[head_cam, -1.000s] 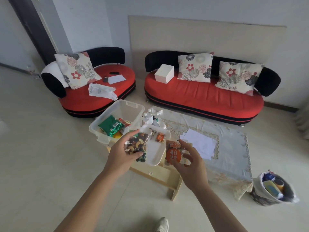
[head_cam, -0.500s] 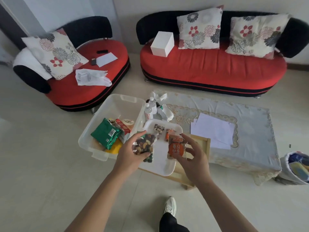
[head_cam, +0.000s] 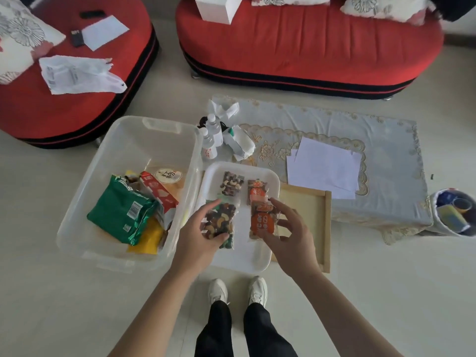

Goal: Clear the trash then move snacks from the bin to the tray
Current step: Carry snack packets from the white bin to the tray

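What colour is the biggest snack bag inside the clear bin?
The biggest snack bag is shiny green; the head view, the only one, shows it clearly.

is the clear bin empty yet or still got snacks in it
Not empty. The clear bin holds a green packet, a red-and-white packet and a yellow one.

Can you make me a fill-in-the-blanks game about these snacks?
The left hand holds a see-through packet of mixed ____.
The right hand pinches a printed packet coloured ____.
The white tray already has ____ other packets on it.
The big bag in the clear bin is coloured ____.
Missing words: nuts, orange, two, green.
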### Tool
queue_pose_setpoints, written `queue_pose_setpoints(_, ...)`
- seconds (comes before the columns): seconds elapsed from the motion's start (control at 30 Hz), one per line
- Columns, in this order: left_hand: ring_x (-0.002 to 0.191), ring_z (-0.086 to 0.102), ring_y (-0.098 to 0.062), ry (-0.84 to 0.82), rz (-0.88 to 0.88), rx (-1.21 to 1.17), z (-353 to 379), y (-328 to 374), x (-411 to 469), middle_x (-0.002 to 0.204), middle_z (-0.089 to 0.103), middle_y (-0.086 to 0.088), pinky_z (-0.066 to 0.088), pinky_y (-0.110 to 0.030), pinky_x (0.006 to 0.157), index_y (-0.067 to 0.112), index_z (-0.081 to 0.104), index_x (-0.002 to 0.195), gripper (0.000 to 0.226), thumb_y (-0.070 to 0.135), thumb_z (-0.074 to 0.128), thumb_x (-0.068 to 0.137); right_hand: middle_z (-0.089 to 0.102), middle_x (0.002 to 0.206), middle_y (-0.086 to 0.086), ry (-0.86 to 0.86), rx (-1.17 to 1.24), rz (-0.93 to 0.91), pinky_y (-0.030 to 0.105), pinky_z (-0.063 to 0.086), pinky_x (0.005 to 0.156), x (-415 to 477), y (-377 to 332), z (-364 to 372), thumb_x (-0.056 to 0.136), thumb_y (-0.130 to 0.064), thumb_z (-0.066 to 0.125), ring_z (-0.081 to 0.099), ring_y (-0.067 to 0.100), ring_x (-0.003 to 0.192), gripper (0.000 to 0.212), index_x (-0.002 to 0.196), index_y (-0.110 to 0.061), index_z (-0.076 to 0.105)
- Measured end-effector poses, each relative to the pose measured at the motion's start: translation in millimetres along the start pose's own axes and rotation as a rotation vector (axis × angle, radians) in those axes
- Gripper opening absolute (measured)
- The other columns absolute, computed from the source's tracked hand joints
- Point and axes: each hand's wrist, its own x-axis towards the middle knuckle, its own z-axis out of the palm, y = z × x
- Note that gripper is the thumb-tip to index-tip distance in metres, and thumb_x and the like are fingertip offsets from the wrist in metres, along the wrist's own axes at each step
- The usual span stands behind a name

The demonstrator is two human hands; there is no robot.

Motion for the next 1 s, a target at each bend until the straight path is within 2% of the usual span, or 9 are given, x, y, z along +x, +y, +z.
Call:
queue_pose_setpoints(0.1, 0.112, 0.064, -0.012, -0.031, -0.030, 0.037, 16.2, -35.3, 16.0, 0.124, 0.061, 0.016, 0.059, -0.037, 0.092, 0.054, 0.055, 0.131, 0.078, 0.007, 0.087, 0.077, 0.060, 0.121, -0.019, 0.029, -0.018, 0.058, 0.030, 0.061, 0.073, 6.0, 31.6, 17.1, 0.081, -0.014, 0.082, 0.061, -0.002, 0.105, 0.065, 0.135, -0.040, 0.057)
queue_pose_setpoints(0.3, 0.109, 0.067, -0.016, -0.070, -0.133, -0.005, 34.7, -91.1, 51.8, 0.121, 0.063, 0.010, 0.060, -0.032, 0.090, 0.052, 0.059, 0.128, 0.077, 0.004, 0.087, 0.075, 0.060, 0.119, -0.023, 0.051, -0.023, 0.152, 0.028, 0.061, 0.071, 12.8, 90.2, 52.7, 0.079, -0.014, 0.084, 0.062, -0.003, 0.104, 0.067, 0.127, -0.050, 0.056)
queue_pose_setpoints(0.4, 0.109, 0.067, -0.010, -0.100, -0.146, 0.001, 37.7, -105.2, 60.2, 0.123, 0.064, 0.011, 0.058, -0.022, 0.087, 0.051, 0.058, 0.130, 0.077, 0.005, 0.088, 0.075, 0.060, 0.120, -0.021, 0.059, -0.026, 0.180, 0.029, 0.062, 0.072, 13.7, 112.2, 66.6, 0.079, -0.014, 0.084, 0.062, -0.001, 0.105, 0.066, 0.130, -0.046, 0.058)
queue_pose_setpoints(0.5, 0.108, 0.066, -0.003, -0.134, -0.116, 0.026, 39.5, -114.7, 67.3, 0.122, 0.064, 0.018, 0.057, -0.022, 0.089, 0.048, 0.059, 0.131, 0.077, 0.006, 0.089, 0.074, 0.059, 0.119, -0.025, 0.066, -0.031, 0.197, 0.029, 0.062, 0.074, 17.4, 127.5, 74.3, 0.079, -0.014, 0.084, 0.062, -0.001, 0.106, 0.067, 0.131, -0.047, 0.057)
queue_pose_setpoints(0.63, 0.107, 0.065, -0.001, -0.168, -0.087, 0.070, 43.4, -122.2, 73.4, 0.120, 0.066, 0.017, 0.056, -0.020, 0.091, 0.045, 0.057, 0.135, 0.077, 0.005, 0.087, 0.076, 0.059, 0.119, -0.026, 0.068, -0.052, 0.198, 0.028, 0.061, 0.076, 22.1, 137.2, 80.5, 0.079, -0.015, 0.084, 0.063, 0.000, 0.106, 0.068, 0.132, -0.048, 0.056)
queue_pose_setpoints(0.77, 0.116, 0.057, -0.004, -0.189, 0.004, 0.202, 45.2, -126.0, 75.6, 0.127, 0.059, 0.013, 0.050, -0.021, 0.098, 0.040, 0.053, 0.140, 0.076, 0.009, 0.085, 0.079, 0.058, 0.123, -0.023, 0.063, -0.147, 0.154, 0.015, 0.055, 0.083, 22.3, 137.9, 82.6, 0.081, -0.019, 0.083, 0.062, -0.005, 0.103, 0.067, 0.139, -0.038, 0.055)
queue_pose_setpoints(0.87, 0.123, 0.050, -0.010, -0.172, 0.070, 0.292, 44.7, -129.6, 77.2, 0.130, 0.052, 0.007, 0.043, -0.027, 0.106, 0.033, 0.052, 0.144, 0.078, 0.011, 0.086, 0.078, 0.055, 0.121, -0.022, 0.049, -0.298, 0.116, 0.004, 0.046, 0.081, 21.1, 135.7, 84.5, 0.083, -0.024, 0.082, 0.057, -0.008, 0.102, 0.067, 0.143, -0.035, 0.053)
queue_pose_setpoints(1.0, 0.131, 0.042, -0.018, -0.160, 0.104, 0.418, 44.6, -131.7, 78.4, 0.138, 0.046, -0.005, 0.033, -0.028, 0.110, 0.031, 0.049, 0.148, 0.080, 0.017, 0.086, 0.079, 0.048, 0.127, -0.011, 0.027, -0.460, 0.120, 0.021, 0.049, 0.087, 22.6, 130.4, 85.3, 0.084, -0.031, 0.079, 0.054, 0.007, 0.107, 0.069, 0.146, -0.032, 0.049)
